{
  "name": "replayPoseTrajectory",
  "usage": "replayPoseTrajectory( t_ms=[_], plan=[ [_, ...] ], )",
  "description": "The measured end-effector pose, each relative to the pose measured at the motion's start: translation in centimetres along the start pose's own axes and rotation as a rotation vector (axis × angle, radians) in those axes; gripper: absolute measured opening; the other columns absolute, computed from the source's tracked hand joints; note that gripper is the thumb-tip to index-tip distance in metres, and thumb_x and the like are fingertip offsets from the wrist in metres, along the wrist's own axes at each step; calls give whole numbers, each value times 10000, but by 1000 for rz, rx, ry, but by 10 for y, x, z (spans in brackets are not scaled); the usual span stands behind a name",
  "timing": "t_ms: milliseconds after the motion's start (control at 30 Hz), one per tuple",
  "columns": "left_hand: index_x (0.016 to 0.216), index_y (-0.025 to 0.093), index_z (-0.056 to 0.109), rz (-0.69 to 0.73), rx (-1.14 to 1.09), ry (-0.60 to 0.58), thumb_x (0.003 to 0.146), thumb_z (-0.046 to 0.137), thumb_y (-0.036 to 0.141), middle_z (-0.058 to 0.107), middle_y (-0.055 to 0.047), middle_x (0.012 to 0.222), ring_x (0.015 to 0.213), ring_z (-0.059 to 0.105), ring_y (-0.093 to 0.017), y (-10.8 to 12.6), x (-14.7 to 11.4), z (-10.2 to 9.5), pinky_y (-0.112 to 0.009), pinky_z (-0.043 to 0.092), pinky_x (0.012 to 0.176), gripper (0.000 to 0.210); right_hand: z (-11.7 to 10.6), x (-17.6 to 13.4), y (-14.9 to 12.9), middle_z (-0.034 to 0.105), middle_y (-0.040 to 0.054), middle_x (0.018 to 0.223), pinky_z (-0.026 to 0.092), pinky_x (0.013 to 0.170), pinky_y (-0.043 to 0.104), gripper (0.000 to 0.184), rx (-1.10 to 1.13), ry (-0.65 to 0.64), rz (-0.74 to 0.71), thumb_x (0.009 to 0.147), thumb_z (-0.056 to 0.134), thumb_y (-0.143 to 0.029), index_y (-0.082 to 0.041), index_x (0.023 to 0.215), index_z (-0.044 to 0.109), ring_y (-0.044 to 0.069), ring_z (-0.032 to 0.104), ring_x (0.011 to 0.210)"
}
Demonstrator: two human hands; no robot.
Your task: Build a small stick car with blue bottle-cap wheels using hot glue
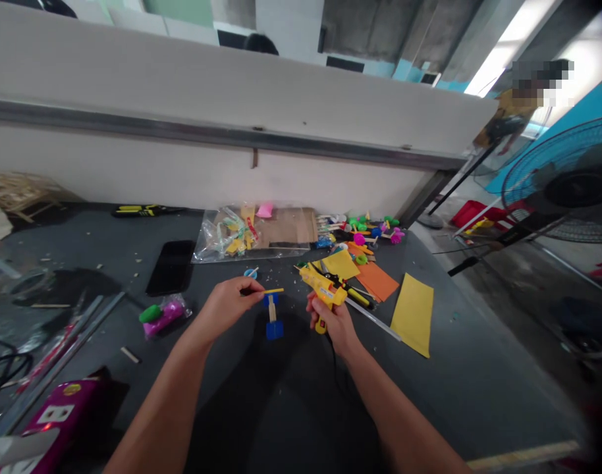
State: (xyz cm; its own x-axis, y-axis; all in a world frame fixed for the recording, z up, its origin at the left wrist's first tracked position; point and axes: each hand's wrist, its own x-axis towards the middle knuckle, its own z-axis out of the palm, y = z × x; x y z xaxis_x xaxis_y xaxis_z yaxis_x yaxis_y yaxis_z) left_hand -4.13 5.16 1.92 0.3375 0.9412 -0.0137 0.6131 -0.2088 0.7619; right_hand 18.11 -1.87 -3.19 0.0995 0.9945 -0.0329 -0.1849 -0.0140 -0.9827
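Note:
My left hand (232, 303) pinches one end of a thin yellow stick (274, 291) between thumb and fingers, so it points to the right. Just below the stick is a small piece made of a wooden stick (272, 311) with a blue part at each end, the lower one a flat blue square (274, 330). Whether the yellow stick touches the upper blue part I cannot tell. My right hand (333, 319) is wrapped round the handle of a yellow glue gun (325, 288), its nozzle pointing up and left. A small blue ring-like piece (250, 273) lies beyond my left hand.
Behind are a clear plastic bag (217, 234) and a pile of colourful clay pieces (365, 230). Yellow paper (412, 316), orange paper (377, 282) and black-yellow pliers (357, 296) lie right. A phone (170, 268) and purple power box (58, 421) lie left. A fan (572, 184) stands right.

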Motion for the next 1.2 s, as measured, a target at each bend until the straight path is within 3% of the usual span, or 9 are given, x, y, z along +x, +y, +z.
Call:
replayPoseTrajectory(
  t_ms=[333, 867, 1033, 1200],
  plan=[
    [770, 238, 686, 57, 66, 187, 762, 546, 306, 703, -14, 803, 720, 616, -187, -7, -12, 14, -290, 440, 697, 156, 0, -3, -3, 562, -9, 713, 453, 465, 213, 282, -11, 1, -16, 787, 618, -426, -172, 910, 597, 76, 482, 497],
    [771, 271, 696, 111, 86, 219, 761, 548, 348, 711, -24, 823, 749, 631, -218, -18, -8, 21, -313, 454, 728, 167, -1, -3, -4, 565, -13, 708, 456, 460, 213, 286, -32, -4, -26, 787, 616, -427, -172, 915, 596, 71, 489, 478],
    [839, 220, 667, -50, -118, 383, 783, 524, 403, 692, -33, 798, 736, 623, -204, -25, -5, 32, -295, 454, 689, 240, 1, -4, -5, 566, -20, 706, 445, 463, 214, 277, -64, 22, -20, 776, 625, -407, -175, 923, 587, 73, 500, 476],
    [801, 200, 603, -118, -471, 415, 790, 512, 377, 688, -25, 832, 786, 625, -178, -24, 1, 55, -286, 463, 745, 200, 16, -5, 11, 558, -41, 681, 466, 470, 236, 417, -181, 135, 5, 591, 764, -349, -184, 932, 589, 100, 528, 490]
  ],
)
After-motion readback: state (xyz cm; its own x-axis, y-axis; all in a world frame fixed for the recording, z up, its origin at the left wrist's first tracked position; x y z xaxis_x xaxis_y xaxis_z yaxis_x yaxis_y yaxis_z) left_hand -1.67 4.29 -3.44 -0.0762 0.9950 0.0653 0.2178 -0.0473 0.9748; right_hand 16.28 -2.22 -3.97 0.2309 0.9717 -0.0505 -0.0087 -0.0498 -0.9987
